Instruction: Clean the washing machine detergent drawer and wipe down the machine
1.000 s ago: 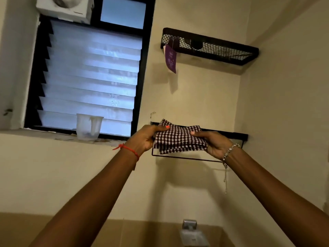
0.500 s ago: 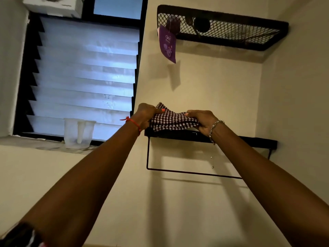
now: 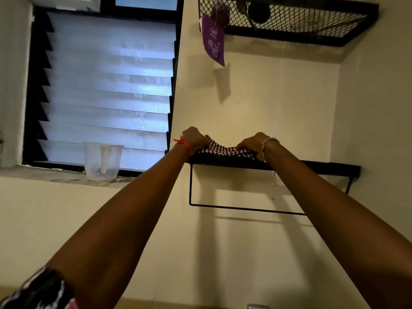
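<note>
A folded checked cloth point(image 3: 223, 150), dark red and white, lies on top of a black wall shelf point(image 3: 312, 168). My left hand point(image 3: 194, 139), with a red thread at the wrist, grips the cloth's left end. My right hand point(image 3: 253, 144), wearing a silver bracelet, grips its right end. Both arms reach up to the shelf. The washing machine and its detergent drawer are out of view.
A thin black rail point(image 3: 245, 208) hangs under the shelf. Higher up is a black mesh shelf point(image 3: 301, 21) with a purple sachet point(image 3: 213, 44) dangling from it. A clear plastic jug point(image 3: 102, 160) stands on the sill of a louvred window point(image 3: 107, 90) at the left.
Both hands have raised the cloth from in front of the shelf and set it down flat on top of it. The view has tilted further upward.
</note>
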`<state>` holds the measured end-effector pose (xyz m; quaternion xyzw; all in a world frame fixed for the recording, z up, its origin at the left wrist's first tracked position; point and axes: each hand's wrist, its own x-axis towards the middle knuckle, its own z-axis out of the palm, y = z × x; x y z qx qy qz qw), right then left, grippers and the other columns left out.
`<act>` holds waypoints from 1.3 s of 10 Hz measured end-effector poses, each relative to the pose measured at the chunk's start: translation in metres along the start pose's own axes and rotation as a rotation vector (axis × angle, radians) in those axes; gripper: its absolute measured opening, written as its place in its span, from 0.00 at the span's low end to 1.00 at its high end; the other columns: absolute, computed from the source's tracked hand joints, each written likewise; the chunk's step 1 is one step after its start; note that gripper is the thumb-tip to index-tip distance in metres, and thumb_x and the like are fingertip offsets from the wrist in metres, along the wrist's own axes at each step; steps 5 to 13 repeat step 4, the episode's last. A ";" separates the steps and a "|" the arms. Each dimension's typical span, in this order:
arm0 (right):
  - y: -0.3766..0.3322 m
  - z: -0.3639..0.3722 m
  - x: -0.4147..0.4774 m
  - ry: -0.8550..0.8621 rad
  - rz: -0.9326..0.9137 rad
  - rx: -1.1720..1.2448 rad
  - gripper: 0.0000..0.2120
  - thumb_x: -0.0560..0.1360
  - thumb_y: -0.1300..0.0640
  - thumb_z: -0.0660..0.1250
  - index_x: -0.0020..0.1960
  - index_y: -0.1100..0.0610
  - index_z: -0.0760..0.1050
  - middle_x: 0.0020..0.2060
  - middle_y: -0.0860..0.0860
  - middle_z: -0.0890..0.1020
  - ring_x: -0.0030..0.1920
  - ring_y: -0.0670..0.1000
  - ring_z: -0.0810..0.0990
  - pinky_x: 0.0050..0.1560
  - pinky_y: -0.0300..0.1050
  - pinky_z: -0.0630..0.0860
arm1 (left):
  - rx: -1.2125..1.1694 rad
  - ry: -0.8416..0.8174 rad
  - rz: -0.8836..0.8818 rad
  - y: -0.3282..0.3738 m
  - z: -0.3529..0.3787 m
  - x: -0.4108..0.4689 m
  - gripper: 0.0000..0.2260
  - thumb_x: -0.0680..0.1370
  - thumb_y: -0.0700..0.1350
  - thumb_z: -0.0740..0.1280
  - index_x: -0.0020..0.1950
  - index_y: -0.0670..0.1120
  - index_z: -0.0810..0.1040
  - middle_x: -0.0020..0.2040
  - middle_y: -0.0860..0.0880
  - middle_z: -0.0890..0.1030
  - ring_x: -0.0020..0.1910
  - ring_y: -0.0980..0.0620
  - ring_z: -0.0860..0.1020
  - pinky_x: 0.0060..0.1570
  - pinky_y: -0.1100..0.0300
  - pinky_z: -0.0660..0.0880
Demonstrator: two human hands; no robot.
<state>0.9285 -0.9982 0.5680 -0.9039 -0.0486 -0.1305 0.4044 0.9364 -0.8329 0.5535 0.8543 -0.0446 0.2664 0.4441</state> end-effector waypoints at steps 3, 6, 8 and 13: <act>0.001 0.008 -0.009 0.146 -0.138 -0.372 0.17 0.75 0.58 0.65 0.32 0.59 0.62 0.31 0.52 0.67 0.34 0.51 0.69 0.27 0.39 0.62 | 0.258 0.000 0.170 0.000 0.002 -0.012 0.16 0.76 0.38 0.62 0.30 0.43 0.62 0.34 0.46 0.67 0.35 0.51 0.69 0.28 0.65 0.63; 0.003 0.011 -0.015 0.254 -0.249 -0.184 0.14 0.75 0.55 0.67 0.40 0.67 0.76 0.37 0.59 0.78 0.42 0.56 0.78 0.37 0.40 0.70 | 0.118 0.020 0.245 -0.008 -0.004 -0.023 0.11 0.78 0.43 0.62 0.53 0.36 0.77 0.58 0.38 0.76 0.59 0.44 0.74 0.55 0.58 0.70; 0.003 0.011 -0.015 0.254 -0.249 -0.184 0.14 0.75 0.55 0.67 0.40 0.67 0.76 0.37 0.59 0.78 0.42 0.56 0.78 0.37 0.40 0.70 | 0.118 0.020 0.245 -0.008 -0.004 -0.023 0.11 0.78 0.43 0.62 0.53 0.36 0.77 0.58 0.38 0.76 0.59 0.44 0.74 0.55 0.58 0.70; 0.003 0.011 -0.015 0.254 -0.249 -0.184 0.14 0.75 0.55 0.67 0.40 0.67 0.76 0.37 0.59 0.78 0.42 0.56 0.78 0.37 0.40 0.70 | 0.118 0.020 0.245 -0.008 -0.004 -0.023 0.11 0.78 0.43 0.62 0.53 0.36 0.77 0.58 0.38 0.76 0.59 0.44 0.74 0.55 0.58 0.70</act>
